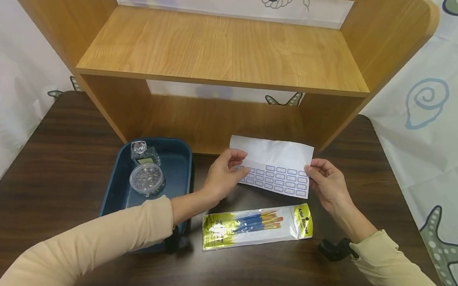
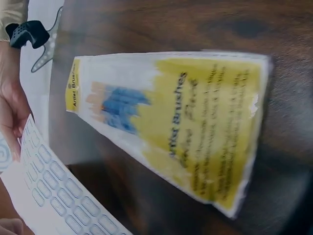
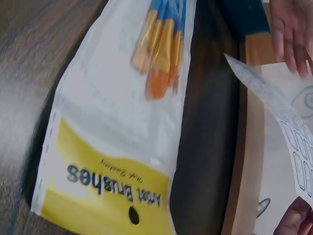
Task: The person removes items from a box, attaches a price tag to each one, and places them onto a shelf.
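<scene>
A white sheet of blue-bordered labels (image 1: pixel 278 181) is held up at an angle in front of the shelf, its upper half plain white. My right hand (image 1: pixel 329 184) pinches its right edge between thumb and fingers. At the sheet's left side is my left hand (image 1: pixel 226 172), thumb and forefinger apart in front of the paper, with labels showing between them. From the right wrist view, the left hand's fingers (image 3: pixel 289 54) look straight. Below the sheet, a plastic pack of artist brushes (image 1: pixel 258 226) lies slanted on the table.
A dark blue tray (image 1: pixel 116 187) on the left contains a round clear container (image 1: pixel 147 179) and a small clear bottle-like item (image 1: pixel 146 154). Behind rises a two-level wooden shelf (image 1: pixel 225 49) on the dark table (image 1: pixel 262 277). Patterned white cloth (image 1: pixel 451 171) hangs around it.
</scene>
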A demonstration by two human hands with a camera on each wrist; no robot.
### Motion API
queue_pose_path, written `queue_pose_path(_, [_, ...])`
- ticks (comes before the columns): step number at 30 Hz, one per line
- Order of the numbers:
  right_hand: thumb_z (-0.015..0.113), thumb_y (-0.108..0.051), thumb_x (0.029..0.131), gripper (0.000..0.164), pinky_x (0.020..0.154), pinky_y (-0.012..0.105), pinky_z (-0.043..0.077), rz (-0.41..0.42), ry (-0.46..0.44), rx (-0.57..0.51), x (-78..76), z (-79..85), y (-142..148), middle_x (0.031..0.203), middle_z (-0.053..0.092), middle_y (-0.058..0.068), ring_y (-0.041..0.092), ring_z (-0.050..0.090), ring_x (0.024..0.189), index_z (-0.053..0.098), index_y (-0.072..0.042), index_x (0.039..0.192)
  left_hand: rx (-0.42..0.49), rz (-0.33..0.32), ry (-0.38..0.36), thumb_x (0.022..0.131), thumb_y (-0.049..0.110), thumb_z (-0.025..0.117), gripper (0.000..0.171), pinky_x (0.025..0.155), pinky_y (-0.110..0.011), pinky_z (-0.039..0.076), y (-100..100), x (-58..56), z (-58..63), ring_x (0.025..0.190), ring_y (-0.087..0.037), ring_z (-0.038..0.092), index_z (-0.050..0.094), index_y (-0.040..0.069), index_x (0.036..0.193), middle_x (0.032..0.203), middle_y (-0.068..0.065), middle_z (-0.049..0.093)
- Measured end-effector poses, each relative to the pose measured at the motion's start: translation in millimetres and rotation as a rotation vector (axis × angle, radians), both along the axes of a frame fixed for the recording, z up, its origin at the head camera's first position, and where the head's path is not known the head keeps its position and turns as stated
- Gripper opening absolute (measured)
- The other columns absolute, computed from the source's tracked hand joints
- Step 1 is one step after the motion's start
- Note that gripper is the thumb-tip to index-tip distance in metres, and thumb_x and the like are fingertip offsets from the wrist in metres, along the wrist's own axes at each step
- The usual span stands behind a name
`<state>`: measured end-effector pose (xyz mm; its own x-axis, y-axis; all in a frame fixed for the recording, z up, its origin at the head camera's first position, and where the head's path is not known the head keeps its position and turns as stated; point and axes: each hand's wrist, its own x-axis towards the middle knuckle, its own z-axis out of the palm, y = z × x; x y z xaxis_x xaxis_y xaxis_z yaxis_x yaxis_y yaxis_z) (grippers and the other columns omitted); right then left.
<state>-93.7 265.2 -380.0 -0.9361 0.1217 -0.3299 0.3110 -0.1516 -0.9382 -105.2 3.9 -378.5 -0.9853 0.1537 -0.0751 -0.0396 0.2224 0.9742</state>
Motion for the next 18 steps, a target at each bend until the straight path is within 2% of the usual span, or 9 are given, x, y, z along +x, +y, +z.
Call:
queue_pose_path(5, [0.06, 0.001, 0.101, 0.023, 0.068, 0.016, 0.052, 0.02, -0.001, -0.028, 1.3, 4.1, -3.8, 0.084, 0.063, -0.009, 0.003, 0.063, 0.078, 0.063, -0.021, 0.093, -0.085, -0.1, 0.137, 0.091, 0.001, 0.074, 0.038, 0.118, -0.047, 0.042, 5.6, -5.6, 5.4, 0.133, -0.034, 0.058, 0.062, -0.001, 0.128, 0.135, -0.018, 0.065])
queue_pose_path(11, [0.06, 0.001, 0.101, 0.023, 0.069, 0.017, 0.055, 0.042, -0.006, -0.073, 2.6, 8.2, -5.6, 0.085, 0.065, -0.008, 0.004, 0.065, 0.078, 0.064, -0.02, 0.092, -0.176, -0.177, 0.295, 0.087, 0.001, 0.078, 0.038, 0.115, -0.049, 0.044, 3.7, -12.6, 9.1, 0.136, -0.034, 0.056, 0.066, -0.001, 0.123, 0.14, -0.018, 0.064])
queue_pose_path(15, [0.057, 0.001, 0.103, 0.024, 0.07, 0.017, 0.056, 0.067, -0.026, -0.083, 3.4, 11.7, -6.0, 0.087, 0.066, -0.008, 0.004, 0.067, 0.079, 0.064, -0.02, 0.093, -0.209, -0.232, 0.32, 0.085, 0.001, 0.08, 0.037, 0.118, -0.048, 0.041, 3.0, -16.3, 10.3, 0.144, -0.034, 0.049, 0.066, 0.0, 0.119, 0.15, -0.018, 0.058])
queue_pose_path(18, [0.056, 0.001, 0.103, 0.023, 0.07, 0.017, 0.056, 0.086, -0.039, -0.093, 3.6, 14.8, -6.6, 0.088, 0.067, -0.007, 0.004, 0.067, 0.08, 0.063, -0.019, 0.093, -0.246, -0.287, 0.317, 0.084, 0.003, 0.082, 0.038, 0.125, -0.051, 0.032, 3.4, -19.5, 10.9, 0.153, -0.037, 0.037, 0.066, 0.001, 0.118, 0.158, -0.019, 0.049])
